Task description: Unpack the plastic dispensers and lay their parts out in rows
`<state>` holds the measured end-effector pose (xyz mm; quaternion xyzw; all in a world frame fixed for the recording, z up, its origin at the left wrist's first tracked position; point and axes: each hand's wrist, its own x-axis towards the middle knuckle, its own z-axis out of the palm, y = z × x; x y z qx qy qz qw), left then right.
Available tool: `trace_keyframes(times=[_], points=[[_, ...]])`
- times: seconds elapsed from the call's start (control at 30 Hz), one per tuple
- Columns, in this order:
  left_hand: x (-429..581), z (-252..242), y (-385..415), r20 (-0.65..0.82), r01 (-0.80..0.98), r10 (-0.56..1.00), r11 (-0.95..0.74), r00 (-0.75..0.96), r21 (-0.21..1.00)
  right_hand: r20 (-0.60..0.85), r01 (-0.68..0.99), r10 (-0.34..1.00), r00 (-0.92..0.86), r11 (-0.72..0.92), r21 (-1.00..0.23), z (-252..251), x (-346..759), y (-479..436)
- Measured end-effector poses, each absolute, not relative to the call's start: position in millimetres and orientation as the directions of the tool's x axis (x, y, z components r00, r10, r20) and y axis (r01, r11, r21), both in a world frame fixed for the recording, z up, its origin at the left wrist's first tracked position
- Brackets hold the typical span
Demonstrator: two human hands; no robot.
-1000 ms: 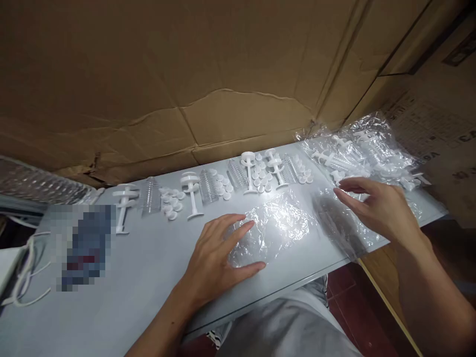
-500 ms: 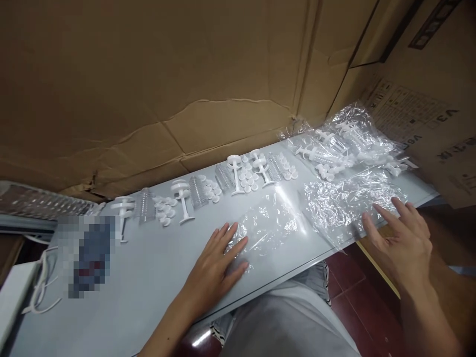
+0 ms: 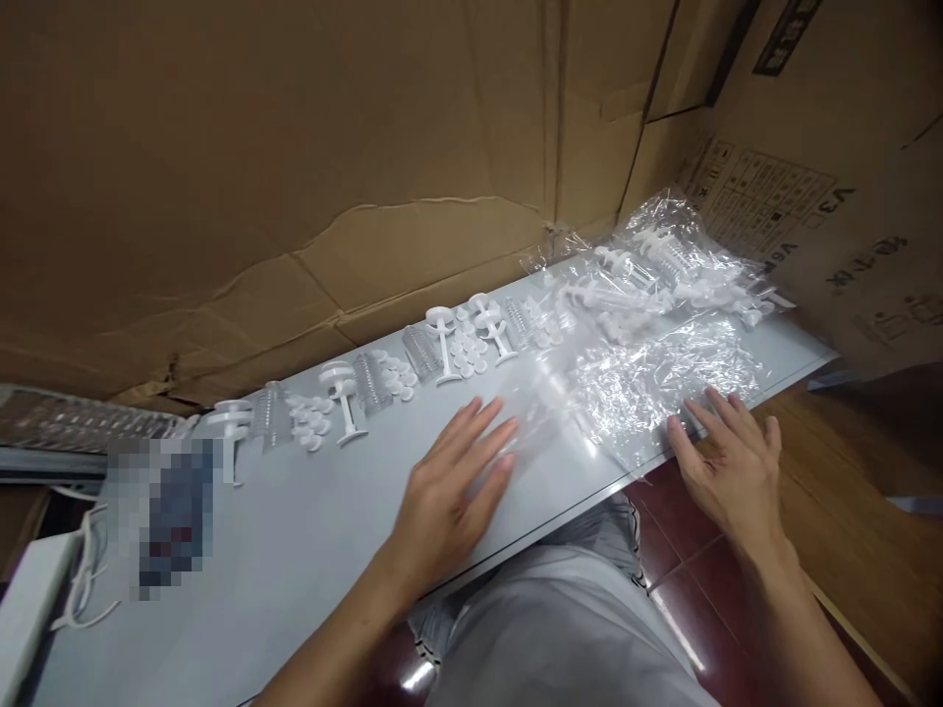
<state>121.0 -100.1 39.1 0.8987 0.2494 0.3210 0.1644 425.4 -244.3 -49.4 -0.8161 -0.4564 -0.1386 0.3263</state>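
Observation:
My left hand (image 3: 457,486) lies with fingers stretched out at the edge of a thin clear plastic bag (image 3: 541,393), which is smeared by motion. To the right, my right hand (image 3: 733,476) is open, its fingertips by the near edge of some crinkled clear plastic bags (image 3: 667,383). Behind the hands runs a row of small parts: white plunger-like pieces (image 3: 343,403), clear ribbed tubes (image 3: 373,381) and little piles of round white caps (image 3: 310,422). Filled clear bags (image 3: 655,265) with similar white parts lie at the far right.
Brown cardboard (image 3: 442,108) stands along the back of the grey table (image 3: 309,550), with a printed carton (image 3: 803,206) at right. A white cable (image 3: 81,589), a pixelated item (image 3: 177,520) and more clear ribbed tubes (image 3: 81,417) are at left.
My left hand has pushed right and slightly up, shifting the loose clear bag toward the crinkled ones. My right hand has come left to the bags' edge. The view has turned slightly right.

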Motion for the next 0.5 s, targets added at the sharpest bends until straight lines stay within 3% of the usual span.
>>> trace_keyframes(times=[0.1,0.23,0.37,0.5], points=[[191,39,-102,0.554,0.243,0.438,-0.888,0.708,0.391,0.520,0.758,0.575,0.632,-0.321,-0.567,-47,422,-250],[259,22,-89,0.374,0.226,0.337,-0.923,0.864,0.311,0.250,0.337,0.339,0.907,-0.229,-0.913,-52,418,-261],[282,11,-69,0.196,0.327,0.404,-0.884,0.893,0.333,-0.036,0.013,0.344,0.938,-0.139,-0.990,-64,406,-259],[280,13,-85,0.030,0.388,0.430,-0.841,0.902,0.377,-0.234,-0.218,0.386,0.892,-0.085,-0.972,-60,392,-249]])
